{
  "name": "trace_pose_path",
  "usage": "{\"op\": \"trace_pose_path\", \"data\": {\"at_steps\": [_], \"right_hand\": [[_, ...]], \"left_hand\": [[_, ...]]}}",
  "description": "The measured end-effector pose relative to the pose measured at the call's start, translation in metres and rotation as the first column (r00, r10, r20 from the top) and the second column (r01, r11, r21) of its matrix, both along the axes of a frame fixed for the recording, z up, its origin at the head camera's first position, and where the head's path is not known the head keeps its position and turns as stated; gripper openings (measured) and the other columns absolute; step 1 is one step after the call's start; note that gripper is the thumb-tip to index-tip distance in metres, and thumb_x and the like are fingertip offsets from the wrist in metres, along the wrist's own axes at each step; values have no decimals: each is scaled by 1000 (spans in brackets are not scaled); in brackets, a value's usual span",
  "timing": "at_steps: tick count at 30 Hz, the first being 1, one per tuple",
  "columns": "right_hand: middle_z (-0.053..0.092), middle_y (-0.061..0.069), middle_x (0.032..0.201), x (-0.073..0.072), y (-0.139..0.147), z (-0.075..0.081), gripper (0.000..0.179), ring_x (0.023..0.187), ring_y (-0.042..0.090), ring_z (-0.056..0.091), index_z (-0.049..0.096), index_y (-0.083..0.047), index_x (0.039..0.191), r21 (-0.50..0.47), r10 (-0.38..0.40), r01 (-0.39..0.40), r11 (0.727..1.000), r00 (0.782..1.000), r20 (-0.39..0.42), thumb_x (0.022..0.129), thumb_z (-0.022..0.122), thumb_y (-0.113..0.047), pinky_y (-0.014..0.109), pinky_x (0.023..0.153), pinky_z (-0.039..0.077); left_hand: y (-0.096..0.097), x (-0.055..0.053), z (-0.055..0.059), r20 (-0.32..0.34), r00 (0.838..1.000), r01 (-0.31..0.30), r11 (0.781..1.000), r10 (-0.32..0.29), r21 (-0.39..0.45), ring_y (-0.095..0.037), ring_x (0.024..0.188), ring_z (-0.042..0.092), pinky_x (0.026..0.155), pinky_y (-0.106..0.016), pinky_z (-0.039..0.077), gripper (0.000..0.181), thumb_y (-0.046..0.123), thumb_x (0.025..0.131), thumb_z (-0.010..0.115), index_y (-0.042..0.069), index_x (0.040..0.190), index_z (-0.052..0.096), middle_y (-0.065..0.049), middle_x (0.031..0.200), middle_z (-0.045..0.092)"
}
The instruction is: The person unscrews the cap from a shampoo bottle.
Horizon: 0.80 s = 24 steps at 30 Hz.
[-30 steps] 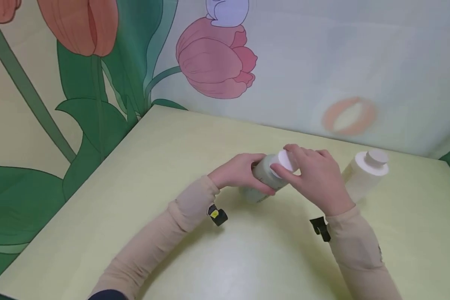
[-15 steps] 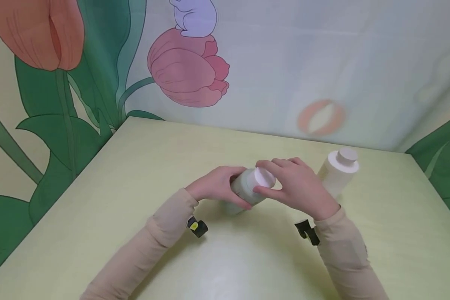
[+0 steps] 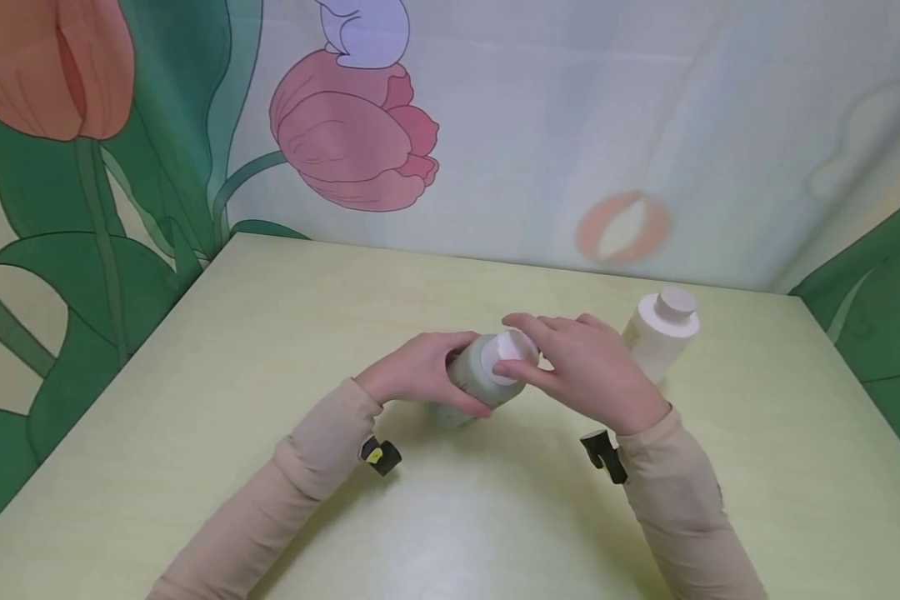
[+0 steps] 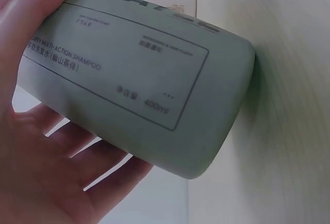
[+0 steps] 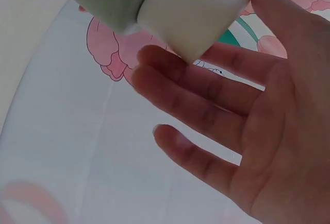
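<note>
A pale green shampoo bottle (image 4: 139, 90) with printed lettering leans at a slant, its base close to the table. My left hand (image 3: 422, 372) grips its body, thumb on the near side and fingers round the back. The white cap (image 3: 512, 348) points up and to the right. With thumb and fingertips my right hand (image 3: 591, 368) pinches that cap; in the right wrist view the cap (image 5: 193, 13) sits on the bottle's neck, and the little finger stays apart from it.
Behind my right hand a white bottle (image 3: 662, 333) with a similar cap stands upright on the pale yellow table (image 3: 330, 292). A curtain (image 3: 525, 150) printed with tulips hangs along the table's far edge.
The head view has swung right, so everything sits further left in it. Both hands keep their hold on the bottle and cap. The right thumb now lies further over the cap's front.
</note>
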State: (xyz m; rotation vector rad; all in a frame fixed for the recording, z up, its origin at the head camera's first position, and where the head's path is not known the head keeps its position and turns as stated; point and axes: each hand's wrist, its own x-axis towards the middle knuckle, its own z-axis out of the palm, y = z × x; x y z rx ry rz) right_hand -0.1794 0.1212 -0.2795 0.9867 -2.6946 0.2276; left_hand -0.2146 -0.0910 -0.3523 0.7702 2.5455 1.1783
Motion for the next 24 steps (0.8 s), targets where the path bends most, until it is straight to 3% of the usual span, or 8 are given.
{"op": "trace_pose_path", "data": {"at_steps": [3,7,12,15,19,24], "right_hand": [[67,-2,93,1,1,0,45,72,9,60,56,-18,116,3,27,-27,1000,1000,-10,83,54,-48,32,72,44],[63,-4,98,2,4,3,40,81,9,59,53,-21,121,11,117,-117,993,993,11,85,56,-36,33,80,42],[56,-6,114,1,9,5,47,98,9,56,44,-29,130,29,202,-203,979,979,35,85,57,-29,35,84,41],[55,-7,114,2,11,5,52,97,7,56,40,-32,133,23,188,-189,982,981,41,85,58,-37,33,79,42],[58,-11,101,5,8,5,48,83,4,56,49,-28,125,7,130,-130,991,991,8,82,55,-49,26,71,40],[59,-10,89,6,7,6,39,70,4,52,59,-22,111,-10,122,-122,992,991,-57,80,60,-46,22,63,39]], "left_hand": [[1,-1,-1,14,1000,18,1000,-19,22,-7,90,55,80,-29,44,60,49,53,80,37,105,53,15,98,59],[-1,-1,-1,38,999,33,998,-35,46,-8,91,55,82,-30,44,59,47,53,81,37,105,53,13,99,59],[-4,0,-2,44,999,19,1000,-19,18,-8,92,55,82,-30,43,59,49,53,80,36,104,52,14,99,59],[-6,1,-3,58,998,10,1000,-11,11,-8,94,54,83,-31,43,61,50,53,80,38,106,51,15,102,58],[-6,1,-3,68,997,25,1000,-26,14,-9,95,54,83,-31,43,63,49,53,81,38,107,51,15,103,57],[-1,0,-2,55,996,69,997,-71,32,-10,94,54,82,-31,43,61,44,55,81,38,107,51,14,102,58]]}}
